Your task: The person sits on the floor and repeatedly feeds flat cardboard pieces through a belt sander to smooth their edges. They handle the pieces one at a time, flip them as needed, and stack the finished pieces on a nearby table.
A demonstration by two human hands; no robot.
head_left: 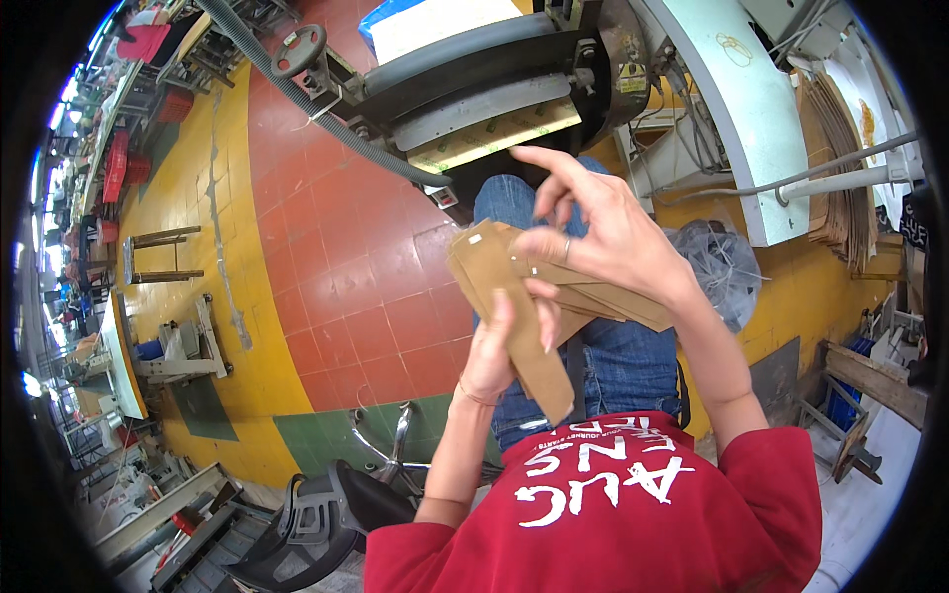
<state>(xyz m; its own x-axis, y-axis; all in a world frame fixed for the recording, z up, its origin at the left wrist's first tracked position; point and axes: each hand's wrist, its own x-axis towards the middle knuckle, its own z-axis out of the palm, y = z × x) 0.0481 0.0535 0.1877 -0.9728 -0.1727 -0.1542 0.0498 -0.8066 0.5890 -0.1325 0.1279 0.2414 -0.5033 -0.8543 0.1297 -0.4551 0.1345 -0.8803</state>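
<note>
My left hand [504, 346] is closed around several flat brown strips [542, 371], which could be leather or card. They fan out above my lap, and one has a small white mark near its far end. More brown pieces [618, 301] lie across my thighs, under my right wrist. Just beyond the strips, my right hand [603, 222] is raised with its index finger stretched forward and its thumb apart. Nothing shows between those fingers. The thumb overlaps the strips' far ends in the picture; whether it touches them I cannot tell.
Right ahead stands a roller machine [465, 74] with a yellowish sheet [494, 136] at its front and a handwheel [299, 51]. A pale table [732, 109] is at the right, near a clear plastic bag [717, 267]. A black chair [336, 524] stands behind left.
</note>
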